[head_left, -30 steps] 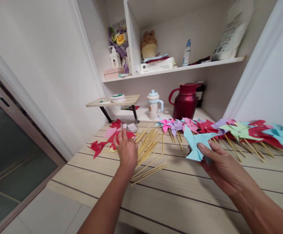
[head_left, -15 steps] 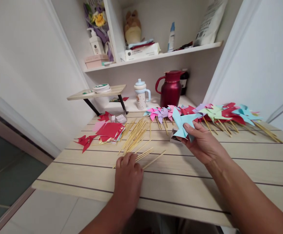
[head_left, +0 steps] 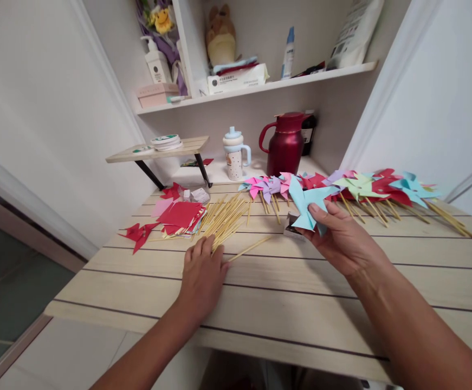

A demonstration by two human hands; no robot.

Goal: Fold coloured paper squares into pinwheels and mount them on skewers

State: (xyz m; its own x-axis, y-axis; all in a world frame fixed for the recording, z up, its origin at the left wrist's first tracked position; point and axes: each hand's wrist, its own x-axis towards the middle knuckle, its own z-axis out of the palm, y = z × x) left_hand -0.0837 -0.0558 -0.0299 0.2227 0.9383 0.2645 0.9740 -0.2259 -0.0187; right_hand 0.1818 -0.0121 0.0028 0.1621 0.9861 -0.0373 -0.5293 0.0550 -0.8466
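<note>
Light blue paper pinwheel (head_left: 306, 205) pinched in my right hand (head_left: 341, 238) above the wooden table (head_left: 301, 292), my left hand (head_left: 201, 273) flat, fingers spread on loose bamboo sticks (head_left: 223, 219), red paper squares (head_left: 179, 215) just beside.

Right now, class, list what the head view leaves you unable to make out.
- Whether the left hand grips a stick from the bamboo sticks: its fingers cover it.
- The small box: behind the light blue pinwheel in the right hand.
- Label print on the white box: too small.
</note>
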